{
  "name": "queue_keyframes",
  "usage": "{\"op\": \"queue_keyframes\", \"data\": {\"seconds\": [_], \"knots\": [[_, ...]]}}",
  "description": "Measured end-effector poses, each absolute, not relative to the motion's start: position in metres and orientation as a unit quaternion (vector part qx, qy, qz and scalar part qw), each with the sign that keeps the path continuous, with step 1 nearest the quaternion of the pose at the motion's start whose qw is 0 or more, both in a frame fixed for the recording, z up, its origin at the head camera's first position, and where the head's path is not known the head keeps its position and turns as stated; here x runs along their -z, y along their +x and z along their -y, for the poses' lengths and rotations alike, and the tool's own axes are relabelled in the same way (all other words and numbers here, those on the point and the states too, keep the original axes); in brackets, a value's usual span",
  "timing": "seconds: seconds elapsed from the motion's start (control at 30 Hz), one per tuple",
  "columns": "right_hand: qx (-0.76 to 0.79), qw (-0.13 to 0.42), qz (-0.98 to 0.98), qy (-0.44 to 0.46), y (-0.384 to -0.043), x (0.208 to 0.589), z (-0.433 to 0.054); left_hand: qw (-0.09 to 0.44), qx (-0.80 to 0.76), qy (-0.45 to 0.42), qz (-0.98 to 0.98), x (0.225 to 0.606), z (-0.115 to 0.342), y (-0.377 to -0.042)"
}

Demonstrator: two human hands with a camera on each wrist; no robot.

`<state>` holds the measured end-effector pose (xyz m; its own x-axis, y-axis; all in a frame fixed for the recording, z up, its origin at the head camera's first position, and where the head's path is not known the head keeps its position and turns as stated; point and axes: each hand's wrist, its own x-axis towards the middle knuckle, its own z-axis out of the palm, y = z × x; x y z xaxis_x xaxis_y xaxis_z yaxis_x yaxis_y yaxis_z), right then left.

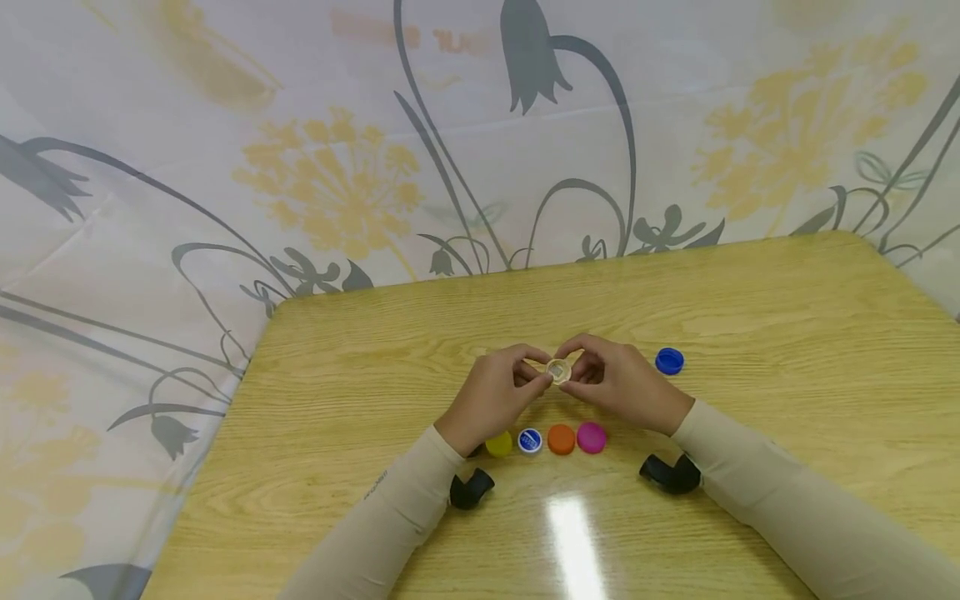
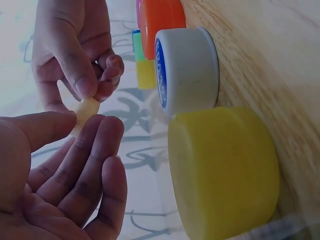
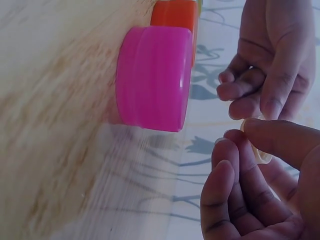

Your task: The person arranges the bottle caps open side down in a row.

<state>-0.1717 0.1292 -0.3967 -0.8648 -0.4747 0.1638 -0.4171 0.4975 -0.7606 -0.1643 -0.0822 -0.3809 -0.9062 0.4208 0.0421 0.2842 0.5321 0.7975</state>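
Both hands meet above the table around one small cream-coloured bottle cap [image 1: 558,372], its hollow side facing the head camera. On one side of its rim, my left hand [image 1: 491,393] pinches it between thumb and fingers. The right hand [image 1: 630,387] pinches the opposite side in the same way. In the left wrist view the cap [image 2: 86,112] shows edge-on between the fingertips. Below the hands stands a row of caps: yellow [image 1: 498,443], white with a blue printed top [image 1: 529,441], orange [image 1: 561,439] and pink [image 1: 592,437].
A blue cap [image 1: 670,361] lies beyond the right hand, hollow side up. Black curved pieces [image 1: 472,489] sit by each wrist. The wooden table [image 1: 360,350] ends at a patterned cloth [image 1: 480,150] behind. Glare crosses the near tabletop.
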Motion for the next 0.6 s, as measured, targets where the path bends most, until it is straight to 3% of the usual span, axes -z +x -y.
{"op": "queue_keyframes", "data": {"seconds": [0.6], "knots": [[0.502, 0.090, -0.834, -0.211, -0.1712, 0.3967, -0.1303, 0.040, -0.406, 0.224, -0.885, 0.3792, 0.0812, -0.1637]]}}
